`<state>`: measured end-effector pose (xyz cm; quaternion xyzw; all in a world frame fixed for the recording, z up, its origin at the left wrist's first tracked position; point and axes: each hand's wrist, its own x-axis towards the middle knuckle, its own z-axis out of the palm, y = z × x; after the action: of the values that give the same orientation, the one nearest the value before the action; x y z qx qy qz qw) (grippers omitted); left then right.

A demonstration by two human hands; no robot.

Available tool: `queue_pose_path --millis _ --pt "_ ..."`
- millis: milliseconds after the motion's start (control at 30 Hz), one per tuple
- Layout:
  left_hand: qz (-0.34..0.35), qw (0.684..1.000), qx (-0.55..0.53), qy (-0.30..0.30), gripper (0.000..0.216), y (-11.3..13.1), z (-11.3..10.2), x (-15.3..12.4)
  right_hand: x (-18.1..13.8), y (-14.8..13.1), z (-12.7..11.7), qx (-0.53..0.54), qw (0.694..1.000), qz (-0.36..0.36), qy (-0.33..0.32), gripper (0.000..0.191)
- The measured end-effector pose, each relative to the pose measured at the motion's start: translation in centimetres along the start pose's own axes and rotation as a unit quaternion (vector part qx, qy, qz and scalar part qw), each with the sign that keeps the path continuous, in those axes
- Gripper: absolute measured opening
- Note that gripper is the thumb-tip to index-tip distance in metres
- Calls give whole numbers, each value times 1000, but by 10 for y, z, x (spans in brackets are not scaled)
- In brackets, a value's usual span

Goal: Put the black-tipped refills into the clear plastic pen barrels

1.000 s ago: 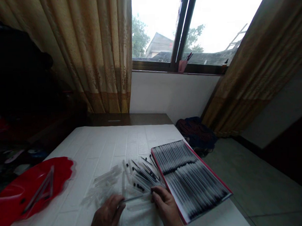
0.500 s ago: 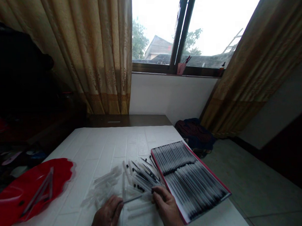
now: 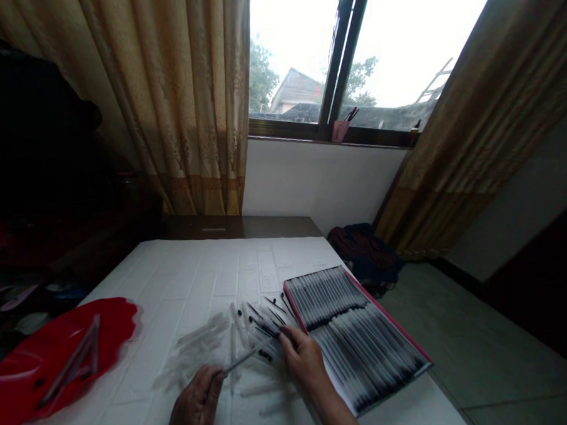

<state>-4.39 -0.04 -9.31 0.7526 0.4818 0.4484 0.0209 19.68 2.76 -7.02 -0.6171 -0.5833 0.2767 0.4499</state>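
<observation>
My left hand pinches one end of a slim grey pen, which slants up and right over the table. My right hand is at the pile of loose black pen parts, thumb and fingers pressed together; what is between them is too small to make out. The pen's far end reaches close to those fingertips. Clear plastic tubes lie heaped beyond my left hand, and more lie under the pen. To the right, a shallow red-edged box holds two rows of pens with dark ends.
At the left edge of the white table lies a red scalloped tray with a few clear tubes in it. Dark folded cloth sits past the right edge. A pink cup stands on the windowsill.
My right hand has moved up and away, from near the pen's end to the black parts. My left hand has shifted slightly left, and the pen now tilts more steeply.
</observation>
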Motion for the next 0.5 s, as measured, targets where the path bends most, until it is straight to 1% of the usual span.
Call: queue_pose_path --millis 67,133,200,267,333,400,500 --pt "-1 1000 -2 -5 31 0 0 -1 -1 1 0 -2 1000 10 -3 30" --pt "-2 1000 -7 -11 30 -1 0 -2 -4 0 -2 22 1000 18 -5 30" --pt "-1 1000 -13 -20 29 -1 1 -3 -8 -4 -3 82 996 37 -20 31" --pt "0 999 -21 -29 29 -1 1 -4 -10 -9 -2 151 985 64 -45 33" --pt "-2 999 -28 -36 31 -1 2 -4 -12 -13 0 203 974 86 -57 33" --pt "-11 999 -31 -40 32 0 2 -4 -12 -16 2 231 968 92 -44 34" --pt "-35 998 -37 -43 34 1 1 -2 -10 -15 0 243 966 87 14 37"
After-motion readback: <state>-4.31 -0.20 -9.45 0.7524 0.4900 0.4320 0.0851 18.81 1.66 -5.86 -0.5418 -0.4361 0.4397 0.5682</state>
